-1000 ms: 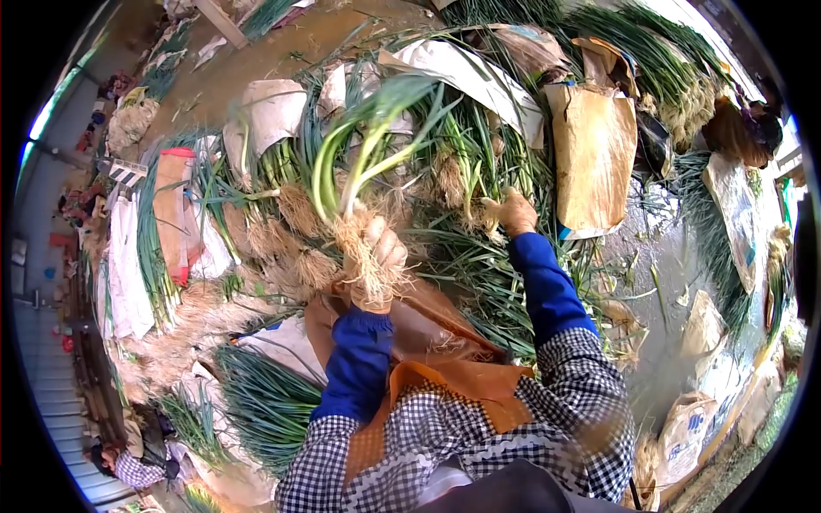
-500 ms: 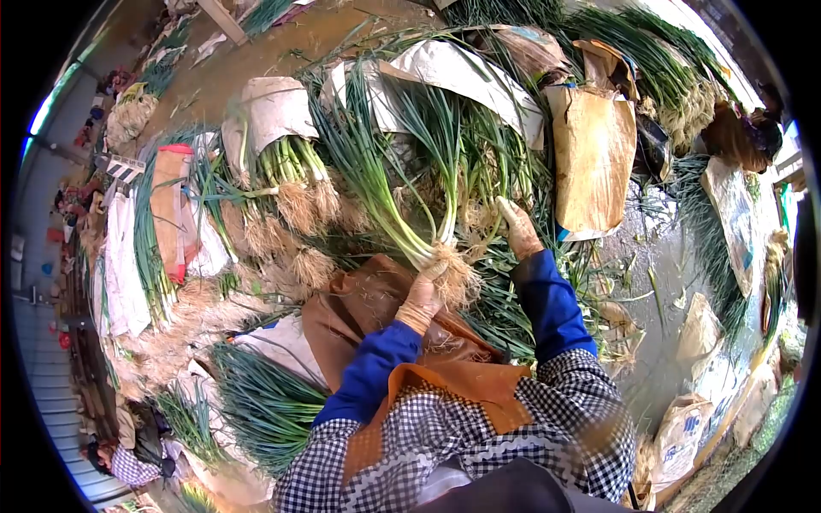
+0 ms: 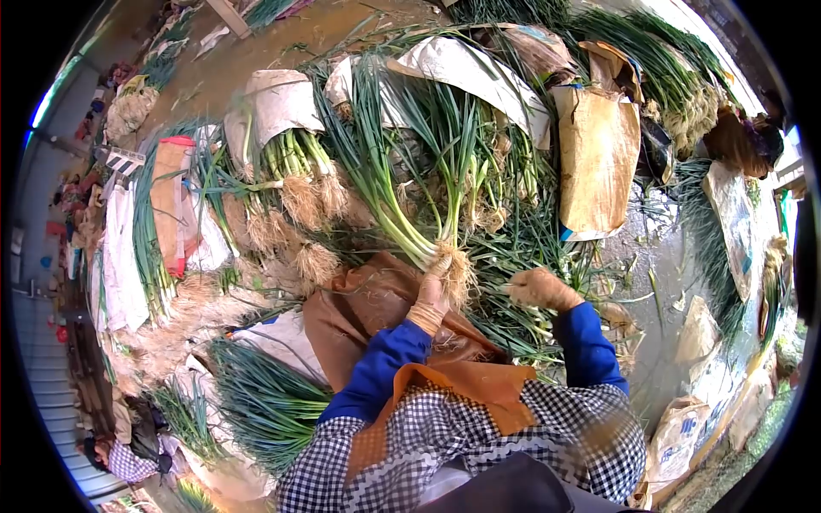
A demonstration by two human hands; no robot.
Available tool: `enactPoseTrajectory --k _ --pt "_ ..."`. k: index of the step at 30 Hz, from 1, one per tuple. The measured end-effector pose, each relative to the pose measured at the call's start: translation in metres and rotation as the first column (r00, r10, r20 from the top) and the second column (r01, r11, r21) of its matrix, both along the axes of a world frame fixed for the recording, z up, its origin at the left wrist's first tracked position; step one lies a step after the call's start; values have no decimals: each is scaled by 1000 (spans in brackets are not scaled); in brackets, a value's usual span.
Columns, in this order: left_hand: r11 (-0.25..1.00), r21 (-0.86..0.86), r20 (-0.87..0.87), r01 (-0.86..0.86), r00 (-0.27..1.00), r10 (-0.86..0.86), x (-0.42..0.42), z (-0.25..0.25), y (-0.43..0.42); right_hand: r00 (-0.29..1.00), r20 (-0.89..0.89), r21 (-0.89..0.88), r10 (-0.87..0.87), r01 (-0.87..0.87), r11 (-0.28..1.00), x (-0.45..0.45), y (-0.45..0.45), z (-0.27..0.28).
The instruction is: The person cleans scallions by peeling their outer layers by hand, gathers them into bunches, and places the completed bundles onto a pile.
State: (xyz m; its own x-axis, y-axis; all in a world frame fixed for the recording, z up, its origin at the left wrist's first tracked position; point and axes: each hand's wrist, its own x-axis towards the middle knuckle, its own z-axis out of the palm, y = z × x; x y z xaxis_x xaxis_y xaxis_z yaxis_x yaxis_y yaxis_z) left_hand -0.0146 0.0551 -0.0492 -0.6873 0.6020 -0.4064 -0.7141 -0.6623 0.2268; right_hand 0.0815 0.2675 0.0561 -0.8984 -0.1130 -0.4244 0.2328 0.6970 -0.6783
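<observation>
My left hand (image 3: 434, 289) is closed around the root end of a bunch of green onions (image 3: 409, 231). The bunch's pale, bushy roots (image 3: 457, 272) stick out past my thumb, and its long green leaves fan away towards the top. Off to the right, my right hand (image 3: 545, 289) is closed with the fingers curled, over a heap of loose leaves (image 3: 505, 321); whatever it may hold is hidden. A brown apron-like cloth (image 3: 363, 295) lies across my lap beneath the left hand.
More green onions with roots (image 3: 301, 192) lie ahead to the left, partly under a white sack (image 3: 282, 103). A tan sack (image 3: 596, 162) stands to the right. Another leafy pile (image 3: 265, 402) is beside me at left. A person (image 3: 132, 462) is at the lower left edge.
My right hand has drawn back from beside the bunch, moving down and to the right, and its fingers are curled. My left hand keeps its hold on the green onions, shifted slightly right.
</observation>
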Motion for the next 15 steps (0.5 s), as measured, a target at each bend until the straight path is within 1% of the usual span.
enactPoseTrajectory --k 1,2,3,4,5,6,8,9,10,12,13,14,15 --pt "1000 11 -37 21 999 -21 1 2 1 994 90 365 70 -98 926 0 23 -31" --pt "999 20 -79 51 996 -49 2 6 3 969 248 585 -25 -129 801 -15 23 -18" --pt "994 93 -7 63 998 -62 3 18 5 975 -65 225 -212 221 949 -30 19 -25" --pt "986 56 -168 154 975 -143 4 17 2 839 -276 -248 -469 409 878 -49 14 -35" --pt "992 -9 -150 130 980 -129 9 21 2 795 -100 -500 -598 480 721 -74 -1 -31" --pt "992 -66 -150 109 982 -118 11 27 5 744 85 -698 -663 519 493 -105 -14 -22" --pt "969 -168 -170 182 963 -210 9 26 0 794 -103 -528 -600 467 709 -152 -25 -33" --pt "967 -199 -189 160 962 -198 10 33 0 813 -195 -359 -548 461 811 -172 -24 -50" --pt "963 -232 -200 134 963 -182 14 44 -1 833 -264 -174 -486 454 874 -183 -25 -60" --pt "960 -227 -166 164 965 -204 17 51 -4 790 -390 57 -474 534 843 -182 -32 -54" --pt "950 -288 -158 120 973 -170 17 36 -2 749 -465 94 -472 572 815 -176 -39 -50" --pt "933 -338 -155 122 971 -182 20 45 0 707 -530 125 -468 611 781 -169 -47 -45" --pt "942 -325 -131 82 983 -131 20 41 4 700 -544 162 -462 628 761 -163 -55 -43"
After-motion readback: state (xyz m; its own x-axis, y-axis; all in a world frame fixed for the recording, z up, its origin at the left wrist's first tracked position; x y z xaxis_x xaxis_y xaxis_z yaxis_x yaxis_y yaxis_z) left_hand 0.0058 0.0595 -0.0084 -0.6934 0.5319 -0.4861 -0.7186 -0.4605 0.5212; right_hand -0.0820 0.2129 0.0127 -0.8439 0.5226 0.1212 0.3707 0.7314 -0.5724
